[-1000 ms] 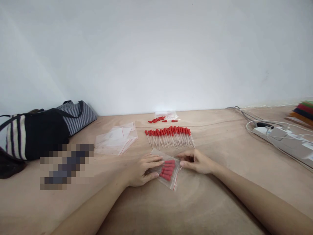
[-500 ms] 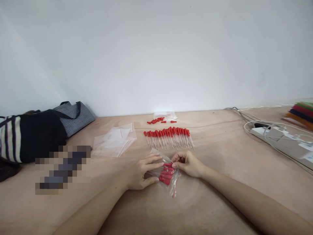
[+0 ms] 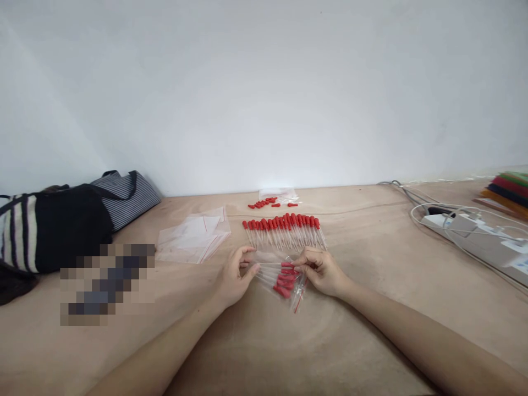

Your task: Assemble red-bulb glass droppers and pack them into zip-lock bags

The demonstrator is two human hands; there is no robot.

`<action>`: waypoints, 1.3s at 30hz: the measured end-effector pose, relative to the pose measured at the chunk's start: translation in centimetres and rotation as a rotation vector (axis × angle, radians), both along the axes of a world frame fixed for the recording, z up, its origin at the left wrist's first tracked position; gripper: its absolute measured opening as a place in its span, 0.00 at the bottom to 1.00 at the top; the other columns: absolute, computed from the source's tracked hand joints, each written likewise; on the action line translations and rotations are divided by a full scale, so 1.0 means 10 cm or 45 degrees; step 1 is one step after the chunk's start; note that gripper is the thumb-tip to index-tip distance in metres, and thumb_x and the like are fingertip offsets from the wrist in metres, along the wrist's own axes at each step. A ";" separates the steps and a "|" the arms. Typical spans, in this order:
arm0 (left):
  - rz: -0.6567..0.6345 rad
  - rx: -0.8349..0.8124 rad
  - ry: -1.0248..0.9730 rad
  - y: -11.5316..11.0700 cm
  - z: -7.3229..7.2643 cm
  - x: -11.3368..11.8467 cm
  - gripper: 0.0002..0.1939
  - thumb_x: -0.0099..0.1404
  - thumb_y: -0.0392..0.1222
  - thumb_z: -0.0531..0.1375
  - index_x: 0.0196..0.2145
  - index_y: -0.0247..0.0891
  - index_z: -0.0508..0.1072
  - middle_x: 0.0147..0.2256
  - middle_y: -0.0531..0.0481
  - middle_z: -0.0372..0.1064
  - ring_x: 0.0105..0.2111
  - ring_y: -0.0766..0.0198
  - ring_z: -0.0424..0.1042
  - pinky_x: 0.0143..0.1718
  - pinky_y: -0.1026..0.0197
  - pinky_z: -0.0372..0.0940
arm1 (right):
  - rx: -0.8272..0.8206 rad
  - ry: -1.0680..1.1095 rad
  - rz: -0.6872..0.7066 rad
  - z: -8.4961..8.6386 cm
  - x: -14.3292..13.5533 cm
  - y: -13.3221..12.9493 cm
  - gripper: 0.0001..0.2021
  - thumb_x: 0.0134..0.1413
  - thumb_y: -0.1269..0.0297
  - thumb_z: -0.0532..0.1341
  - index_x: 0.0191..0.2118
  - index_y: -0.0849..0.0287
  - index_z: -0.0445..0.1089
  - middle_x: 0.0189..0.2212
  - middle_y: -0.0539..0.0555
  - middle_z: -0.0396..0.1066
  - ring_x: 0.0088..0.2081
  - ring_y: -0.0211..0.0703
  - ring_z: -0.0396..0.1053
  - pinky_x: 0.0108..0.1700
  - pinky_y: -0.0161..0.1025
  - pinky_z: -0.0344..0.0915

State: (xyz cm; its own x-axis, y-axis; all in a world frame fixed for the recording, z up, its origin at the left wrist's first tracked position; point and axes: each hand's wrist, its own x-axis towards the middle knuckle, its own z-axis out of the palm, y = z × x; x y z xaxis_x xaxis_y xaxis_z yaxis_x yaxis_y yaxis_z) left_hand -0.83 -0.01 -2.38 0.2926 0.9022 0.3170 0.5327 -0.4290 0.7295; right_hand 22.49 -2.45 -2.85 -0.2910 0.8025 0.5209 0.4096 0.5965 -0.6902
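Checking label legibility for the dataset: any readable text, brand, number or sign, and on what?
None readable.
Power strip: any marks too small to read.
Filled bag: red seal line, no lettering made out.
Pixelated patch: obscured, can't be read.

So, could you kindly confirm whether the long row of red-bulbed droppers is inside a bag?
No, the row of red-bulbed droppers lies loose on the wooden tabletop.

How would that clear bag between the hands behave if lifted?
The clear bag would probably flop, as its thin film wrinkles. The droppers inside look slim, so likely light; their red bulbs, bunched together, might weigh that end down.
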 end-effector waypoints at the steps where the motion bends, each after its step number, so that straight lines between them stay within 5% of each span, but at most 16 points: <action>1: 0.010 -0.088 -0.027 0.02 0.00 -0.02 0.18 0.56 0.41 0.55 0.44 0.37 0.59 0.41 0.45 0.63 0.35 0.63 0.68 0.36 0.58 0.65 | -0.024 0.003 -0.017 0.00 0.00 0.01 0.07 0.49 0.70 0.55 0.28 0.58 0.70 0.22 0.51 0.66 0.27 0.37 0.63 0.29 0.34 0.60; 7: -0.090 -0.368 -0.056 0.02 0.11 -0.05 0.15 0.56 0.41 0.54 0.41 0.36 0.59 0.23 0.57 0.60 0.22 0.69 0.62 0.26 0.65 0.60 | -0.345 0.108 -0.090 -0.09 -0.02 0.06 0.06 0.45 0.63 0.59 0.29 0.60 0.69 0.23 0.50 0.66 0.25 0.35 0.63 0.27 0.33 0.60; 12: -0.047 -0.213 -0.212 0.18 0.21 0.03 0.14 0.55 0.41 0.54 0.40 0.37 0.59 0.25 0.57 0.61 0.24 0.69 0.65 0.27 0.65 0.60 | -0.463 0.206 -0.135 -0.16 0.01 0.06 0.10 0.44 0.60 0.60 0.32 0.59 0.64 0.18 0.45 0.60 0.20 0.32 0.57 0.23 0.31 0.56; 19: -0.124 0.116 0.020 0.84 0.24 0.41 0.12 0.53 0.36 0.57 0.38 0.35 0.65 0.24 0.54 0.65 0.26 0.66 0.67 0.29 0.63 0.63 | -0.468 0.161 -0.331 -0.20 0.03 0.09 0.07 0.41 0.65 0.59 0.27 0.58 0.59 0.19 0.46 0.63 0.21 0.33 0.60 0.23 0.32 0.56; 23: -0.135 0.240 0.105 0.98 0.23 0.59 0.10 0.52 0.34 0.58 0.35 0.35 0.68 0.26 0.52 0.67 0.30 0.62 0.68 0.37 0.57 0.62 | -0.479 0.108 -0.393 -0.17 0.03 0.10 0.05 0.41 0.66 0.59 0.26 0.58 0.60 0.20 0.47 0.65 0.21 0.35 0.62 0.25 0.33 0.58; 28: -0.195 0.423 0.158 0.64 0.22 0.47 0.04 0.57 0.36 0.56 0.30 0.36 0.70 0.32 0.48 0.67 0.37 0.60 0.65 0.44 0.55 0.58 | -0.481 0.106 -0.384 -0.11 0.02 0.07 0.05 0.43 0.64 0.58 0.27 0.59 0.62 0.21 0.49 0.67 0.23 0.36 0.64 0.26 0.34 0.59; 33: -0.654 0.752 0.356 0.13 0.16 0.18 0.08 0.56 0.42 0.59 0.32 0.35 0.69 0.32 0.46 0.66 0.34 0.62 0.65 0.37 0.60 0.63 | -0.510 0.111 -0.278 -0.10 0.06 0.04 0.13 0.42 0.58 0.60 0.33 0.60 0.63 0.23 0.49 0.67 0.22 0.34 0.62 0.25 0.33 0.59; 39: -0.547 0.780 0.444 -0.01 0.04 0.13 0.04 0.60 0.35 0.53 0.30 0.35 0.67 0.31 0.48 0.67 0.31 0.66 0.67 0.32 0.65 0.64 | -0.340 -0.092 -0.028 -0.09 0.19 -0.04 0.17 0.41 0.71 0.59 0.42 0.58 0.63 0.25 0.47 0.65 0.20 0.30 0.57 0.22 0.29 0.56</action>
State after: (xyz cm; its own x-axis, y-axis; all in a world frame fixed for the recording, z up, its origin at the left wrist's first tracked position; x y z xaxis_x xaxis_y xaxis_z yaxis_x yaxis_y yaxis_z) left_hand 0.49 -0.09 -2.01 0.7452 0.3862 0.5437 0.3843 -0.9150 0.1232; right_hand 24.37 -2.83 -3.79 -0.3007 0.9152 0.2684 0.4745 0.3877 -0.7903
